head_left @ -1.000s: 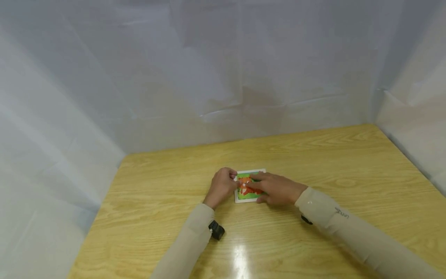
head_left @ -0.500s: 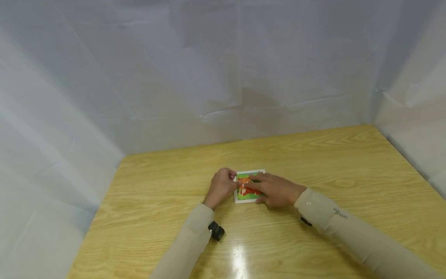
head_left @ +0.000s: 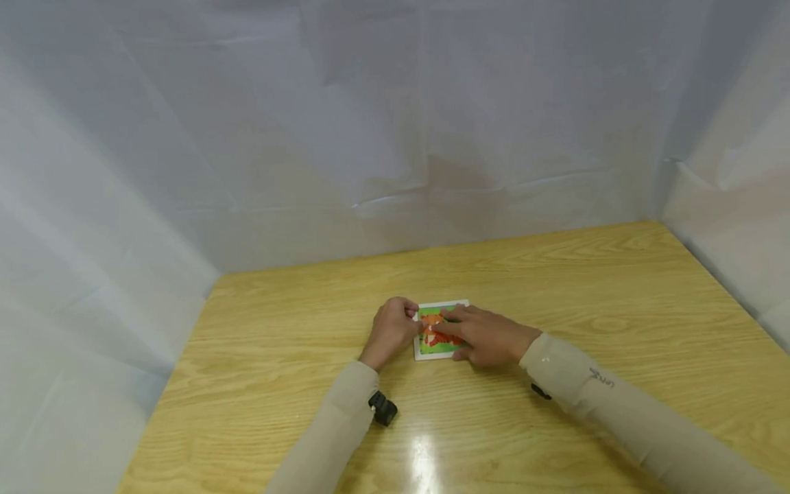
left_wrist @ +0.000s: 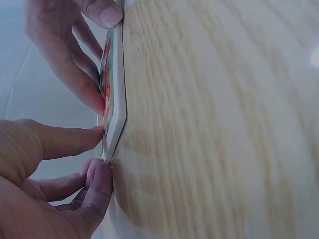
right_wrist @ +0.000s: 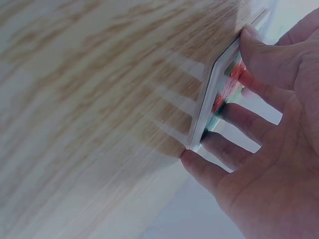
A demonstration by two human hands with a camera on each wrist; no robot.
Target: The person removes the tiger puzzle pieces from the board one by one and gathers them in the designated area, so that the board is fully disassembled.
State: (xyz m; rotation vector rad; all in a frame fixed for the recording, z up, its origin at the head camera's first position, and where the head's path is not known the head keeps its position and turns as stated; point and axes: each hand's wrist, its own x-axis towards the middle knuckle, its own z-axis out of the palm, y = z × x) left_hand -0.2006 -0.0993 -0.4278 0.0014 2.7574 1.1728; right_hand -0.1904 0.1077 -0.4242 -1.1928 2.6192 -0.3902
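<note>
A flat square picture board (head_left: pixel 435 350) with a white border lies on the wooden table; its picture shows an orange-red tiger on green. My left hand (head_left: pixel 391 333) is at the board's left edge, its thumb on the picture side and its curled fingers against the rim, as the left wrist view shows. From the right, my right hand (head_left: pixel 496 337) spreads fairly straight fingers over the picture, covering its right part. In the right wrist view the right thumb (right_wrist: pixel 259 52) touches one edge of the board and the little finger (right_wrist: pixel 202 167) reaches a corner.
The wooden table (head_left: pixel 278 309) extends around both hands. Pale sheeting (head_left: pixel 370 123) hangs along its back and sides. A black wrist camera (head_left: pixel 383 409) hangs under the left wrist, and a second dark device (head_left: pixel 541 390) shows under the right one.
</note>
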